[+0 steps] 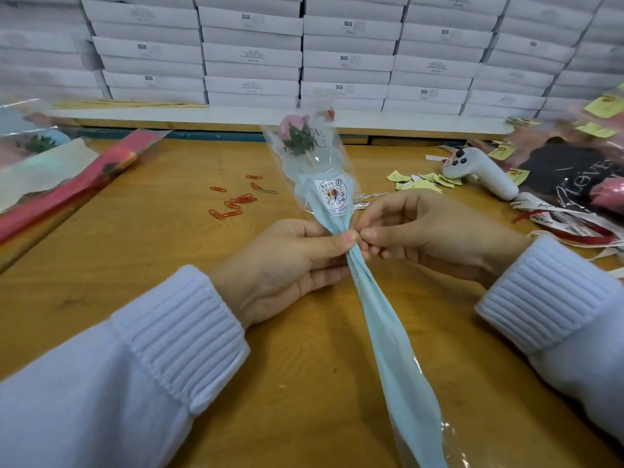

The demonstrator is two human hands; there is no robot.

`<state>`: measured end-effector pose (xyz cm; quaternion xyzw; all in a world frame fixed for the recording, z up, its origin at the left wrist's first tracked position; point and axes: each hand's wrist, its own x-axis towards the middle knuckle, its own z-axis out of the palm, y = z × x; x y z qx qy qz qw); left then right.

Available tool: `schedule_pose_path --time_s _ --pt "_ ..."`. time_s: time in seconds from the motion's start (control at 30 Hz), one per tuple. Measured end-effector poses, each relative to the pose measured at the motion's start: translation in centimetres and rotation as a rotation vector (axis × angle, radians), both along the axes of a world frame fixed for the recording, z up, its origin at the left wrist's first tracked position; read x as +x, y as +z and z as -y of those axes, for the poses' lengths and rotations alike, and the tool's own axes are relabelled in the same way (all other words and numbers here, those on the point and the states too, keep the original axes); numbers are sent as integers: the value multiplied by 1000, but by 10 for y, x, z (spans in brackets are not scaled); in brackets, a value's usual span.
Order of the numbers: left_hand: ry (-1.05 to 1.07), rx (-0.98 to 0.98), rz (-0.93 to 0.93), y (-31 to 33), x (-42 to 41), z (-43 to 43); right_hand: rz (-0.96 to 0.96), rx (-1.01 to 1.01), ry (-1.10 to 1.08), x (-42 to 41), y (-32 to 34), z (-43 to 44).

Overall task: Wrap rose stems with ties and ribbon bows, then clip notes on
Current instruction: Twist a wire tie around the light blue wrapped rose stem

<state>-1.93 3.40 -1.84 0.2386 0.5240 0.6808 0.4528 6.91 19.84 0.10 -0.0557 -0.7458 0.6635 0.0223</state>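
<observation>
A pink rose sits inside a clear-and-blue sleeve at frame centre, over the worktop. The left hand grips the sleeve's gathered neck. The right hand has its fingers pinching the sleeve there too. Red paper clips lie centre-left, yellow notes and ribbons at right, and closed white boxes are stacked along the top.

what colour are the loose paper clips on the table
Mostly red-orange paper clips, one looks silvery; the head view shows them.
</observation>
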Motion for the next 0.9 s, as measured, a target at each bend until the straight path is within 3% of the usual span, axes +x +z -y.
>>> schedule_pose_path --time_s 0.2,0.27,0.3,0.37,0.43,0.47,0.7,0.9 --pt "72 -24 32 1 1 -2 -31 501 -154 3 7 -4" --pt "103 -33 48 1 1 -4 -24 545 -298 3 9 -11" --pt "102 -33 47 2 1 -4 -14 487 -362 3 10 -13" --pt "91 -42 16 3 2 -6 0 188 -384 4 12 -12" --pt "79 -68 -44 3 4 -6 24 -186 -270 6 16 -7" --pt "66 -78 -72 3 5 -6 44 -279 -191 7 17 -3" --pt "42 -81 -75 5 4 -3 99 -306 22 5 11 23" --pt "42 -73 21 8 0 -2 103 -259 -123 4 10 27"
